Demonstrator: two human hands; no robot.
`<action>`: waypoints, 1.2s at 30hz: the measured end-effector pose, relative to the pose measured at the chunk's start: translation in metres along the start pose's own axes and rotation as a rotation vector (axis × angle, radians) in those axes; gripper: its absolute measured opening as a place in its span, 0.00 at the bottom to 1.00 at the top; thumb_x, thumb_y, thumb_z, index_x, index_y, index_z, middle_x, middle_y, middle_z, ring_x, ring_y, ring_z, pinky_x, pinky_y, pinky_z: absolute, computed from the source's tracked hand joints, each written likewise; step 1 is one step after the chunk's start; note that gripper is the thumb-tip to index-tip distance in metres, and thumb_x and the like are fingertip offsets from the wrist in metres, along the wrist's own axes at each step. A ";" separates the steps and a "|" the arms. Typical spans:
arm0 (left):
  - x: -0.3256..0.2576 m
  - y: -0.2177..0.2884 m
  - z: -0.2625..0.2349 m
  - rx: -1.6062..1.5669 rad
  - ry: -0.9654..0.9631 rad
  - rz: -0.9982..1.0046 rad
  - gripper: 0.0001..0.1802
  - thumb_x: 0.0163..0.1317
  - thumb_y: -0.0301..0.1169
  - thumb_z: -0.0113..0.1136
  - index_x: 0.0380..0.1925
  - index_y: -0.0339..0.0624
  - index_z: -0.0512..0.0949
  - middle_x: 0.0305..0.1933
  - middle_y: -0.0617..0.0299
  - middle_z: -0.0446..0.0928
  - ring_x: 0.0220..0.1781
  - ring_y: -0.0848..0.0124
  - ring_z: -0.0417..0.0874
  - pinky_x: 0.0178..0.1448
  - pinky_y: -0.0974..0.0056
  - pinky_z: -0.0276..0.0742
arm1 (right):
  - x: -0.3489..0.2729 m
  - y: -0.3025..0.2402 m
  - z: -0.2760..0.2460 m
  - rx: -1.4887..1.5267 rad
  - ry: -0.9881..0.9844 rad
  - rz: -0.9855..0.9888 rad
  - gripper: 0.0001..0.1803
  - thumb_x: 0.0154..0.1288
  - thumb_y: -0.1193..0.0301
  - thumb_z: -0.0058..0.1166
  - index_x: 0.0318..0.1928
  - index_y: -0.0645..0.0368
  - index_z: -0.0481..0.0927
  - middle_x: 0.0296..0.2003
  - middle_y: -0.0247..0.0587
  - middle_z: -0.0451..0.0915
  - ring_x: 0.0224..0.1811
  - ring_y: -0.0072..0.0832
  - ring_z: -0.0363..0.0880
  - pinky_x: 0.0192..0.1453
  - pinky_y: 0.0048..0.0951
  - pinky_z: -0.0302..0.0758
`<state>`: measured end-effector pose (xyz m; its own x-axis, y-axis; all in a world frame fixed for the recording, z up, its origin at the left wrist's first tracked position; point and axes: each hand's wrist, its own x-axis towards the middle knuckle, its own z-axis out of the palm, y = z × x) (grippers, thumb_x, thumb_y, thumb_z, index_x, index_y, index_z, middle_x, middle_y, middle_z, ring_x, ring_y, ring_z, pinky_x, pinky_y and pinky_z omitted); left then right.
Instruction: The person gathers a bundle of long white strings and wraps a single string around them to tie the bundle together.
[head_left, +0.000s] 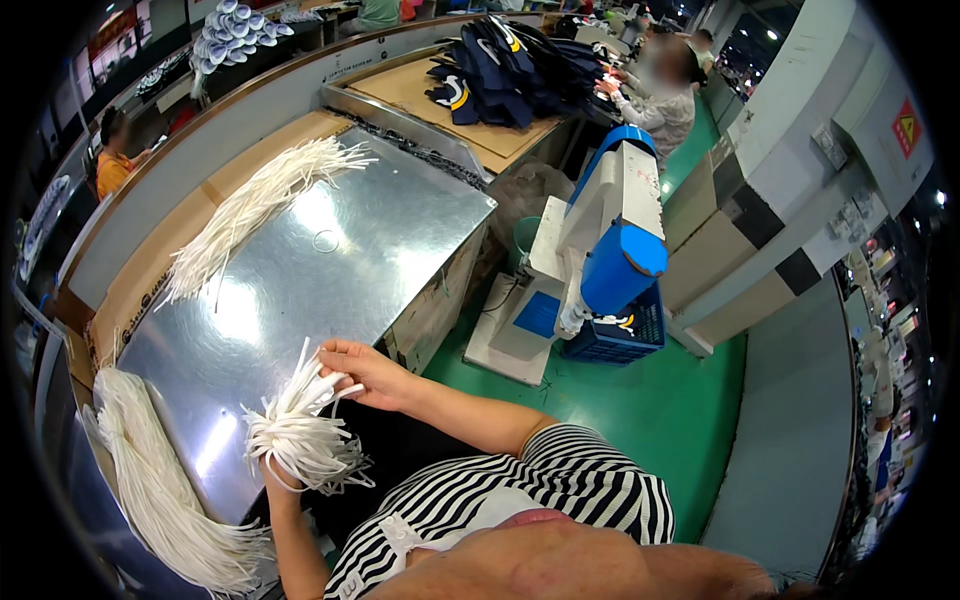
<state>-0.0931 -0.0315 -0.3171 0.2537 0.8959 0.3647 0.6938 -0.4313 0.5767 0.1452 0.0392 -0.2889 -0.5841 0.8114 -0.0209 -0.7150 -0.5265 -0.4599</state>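
- Nearest, against a black-and-white striped cloth top (600, 475): a loopy bunch of thin white soft-looking cords (305, 425), held up at the near edge of the desk.
- Left hand (280, 474): closed around the bunch from the near side, fingers mostly hidden by cords.
- Right hand (358, 373): thumb and fingertips nearly together, apparently pinching a few cords at the far right side of the bunch.
- Handling, by judgement: light, limp, hardly fragile, prone to tangling and shedding single cords. Best gripped around the gathered middle; loose ends better drawn singly.
- Left: a long thick hank of white cords (150, 480), lying along the left edge of the shiny metal-topped desk (350, 255), with ends fanned toward the near corner.
- Room for moving: smooth metal between hank and far pile; probably slippery under cords.
- Right: a straight desk edge, then a drop to the green floor (700, 410) and a white-and-blue upright machine (620, 220), well apart from both hands.
- Farther: a loose pile of straighter white cords (250, 205), near a grey partition (200, 155) bounding the far left side.
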 end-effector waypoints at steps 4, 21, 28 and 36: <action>-0.006 -0.016 0.009 0.060 -0.091 0.066 0.20 0.50 0.42 0.65 0.41 0.45 0.81 0.44 0.59 0.81 0.48 0.60 0.79 0.56 0.54 0.69 | 0.002 -0.003 0.007 0.065 0.081 -0.053 0.07 0.71 0.68 0.51 0.44 0.57 0.72 0.27 0.28 0.75 0.18 0.11 0.61 0.21 0.13 0.59; 0.006 0.017 -0.013 -1.070 0.017 -0.443 0.21 0.67 0.36 0.51 0.56 0.35 0.70 0.51 0.55 0.77 0.47 0.66 0.80 0.49 0.64 0.80 | -0.017 0.007 0.030 -0.644 0.087 -0.028 0.10 0.66 0.70 0.56 0.45 0.60 0.79 0.31 0.26 0.78 0.29 0.11 0.69 0.30 0.15 0.64; -0.005 -0.013 -0.013 -0.863 -0.189 -0.350 0.20 0.66 0.33 0.54 0.56 0.36 0.70 0.47 0.56 0.77 0.42 0.68 0.80 0.45 0.64 0.80 | -0.022 -0.006 0.023 -0.429 0.066 -0.093 0.08 0.66 0.73 0.55 0.44 0.60 0.78 0.29 0.26 0.74 0.23 0.10 0.63 0.24 0.14 0.57; -0.003 0.007 -0.017 -1.337 -0.066 -0.640 0.22 0.64 0.34 0.57 0.55 0.35 0.72 0.49 0.57 0.79 0.44 0.69 0.81 0.47 0.63 0.80 | -0.028 -0.008 0.016 -0.247 0.093 -0.081 0.11 0.71 0.73 0.49 0.49 0.62 0.77 0.32 0.30 0.75 0.25 0.10 0.64 0.26 0.12 0.59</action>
<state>-0.1008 -0.0390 -0.3020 0.2063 0.9542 -0.2167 -0.4132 0.2857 0.8647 0.1612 0.0165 -0.2703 -0.4825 0.8744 -0.0512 -0.6359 -0.3899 -0.6660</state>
